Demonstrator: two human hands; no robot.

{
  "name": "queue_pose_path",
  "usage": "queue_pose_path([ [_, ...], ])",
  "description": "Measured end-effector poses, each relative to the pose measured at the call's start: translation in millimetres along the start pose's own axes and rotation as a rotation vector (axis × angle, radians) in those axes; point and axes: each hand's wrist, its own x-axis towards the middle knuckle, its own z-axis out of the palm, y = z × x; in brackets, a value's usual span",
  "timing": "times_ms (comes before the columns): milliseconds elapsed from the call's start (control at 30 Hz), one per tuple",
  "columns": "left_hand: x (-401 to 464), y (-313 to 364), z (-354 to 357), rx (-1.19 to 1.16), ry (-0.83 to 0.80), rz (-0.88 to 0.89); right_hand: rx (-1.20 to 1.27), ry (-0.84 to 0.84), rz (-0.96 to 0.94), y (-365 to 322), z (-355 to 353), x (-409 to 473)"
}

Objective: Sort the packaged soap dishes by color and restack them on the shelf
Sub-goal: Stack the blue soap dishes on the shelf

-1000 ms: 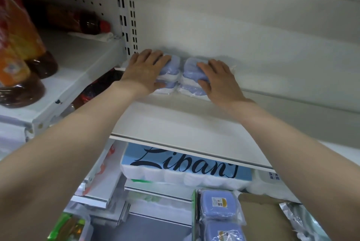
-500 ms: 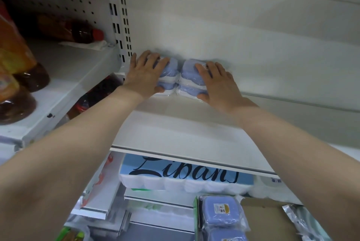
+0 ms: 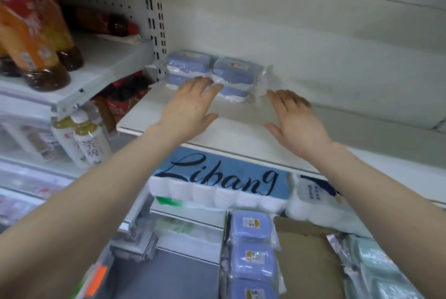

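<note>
Stacking is the step in hand, judged from the head view: two short piles of blue, rounded-rectangular plastic soap dishes in clear film wrap (image 3: 212, 74) sit side by side at the back left corner of the white shelf board (image 3: 241, 127), close against the slotted white upright (image 3: 158, 8). The left hand (image 3: 190, 105) lies flat with straight fingers, its fingertips (image 3: 212, 87) at the front foot of the piles; whether they touch the wrap I cannot tell. The right hand (image 3: 296, 117) is flat and spread too, holding nothing, near the loose film tail on the right pile. To do this well, I would square both piles against the back panel with flat palms, keep the labels upward, and tuck the film tail so the next colour can sit flush beside it.

Containers next, same view. Below the shelf, an open brown cardboard carton (image 3: 306, 257) holds a row of more blue wrapped soap dishes (image 3: 251, 257) along its left side, one behind another. At its right edge lie pale green wrapped soap dishes (image 3: 376, 262), partly cut off by the frame, so their number is unclear. These look like the stock yet to be sorted. A blue-and-white pack of tissue rolls lettered "Libang" (image 3: 219, 182) fills the shelf beneath.
</note>
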Motion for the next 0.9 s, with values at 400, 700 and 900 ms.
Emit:
queue_pose_path([
  [400, -178.5, 168.0, 5.7, -0.18, -0.005, -0.144, 0.176, -0.014, -0.072, 15.2, -8.0, -238.0],
  [700, -343.5, 303.1, 77.1, -0.411, -0.786, -0.413, 0.414, -0.48, -0.019, -47.4, 69.9, -358.4],
  [900, -358.0, 320.5, 93.3, -0.35, -0.91, -0.392, 0.485, -0.721, -0.008, -61.3, 132.5, -340.9],
])
